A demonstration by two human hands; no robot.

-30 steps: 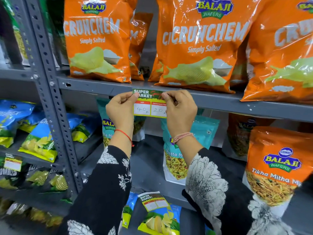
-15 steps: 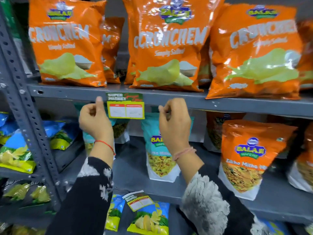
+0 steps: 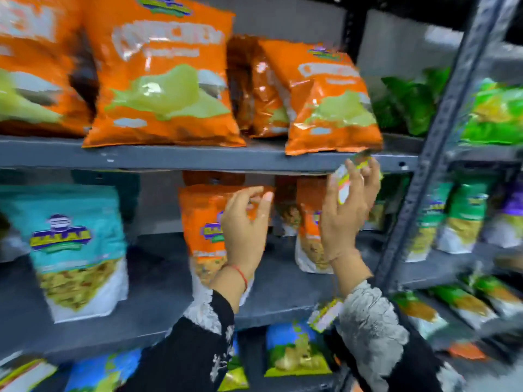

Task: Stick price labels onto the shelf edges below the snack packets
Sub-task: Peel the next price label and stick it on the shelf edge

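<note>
View swung right since stuck label; my right hand [image 3: 349,210] fingers now clamp blurred price label [image 3: 343,181] at 2 o'clock; left hand [image 3: 244,230] fingers apart, empty.

Single head cam, close to the rack, facing forward and slightly down; shelf edge [image 3: 198,158] runs 9 to 3 o'clock, upright post [image 3: 441,131] at 2 o'clock. Frame blurred.

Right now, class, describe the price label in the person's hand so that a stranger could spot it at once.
Find the grey shelf edge under the orange packets. Near its right end, the right hand is raised. The label is the small white-and-yellow card pinched in its fingers, unlike the left hand, which holds nothing.
</note>
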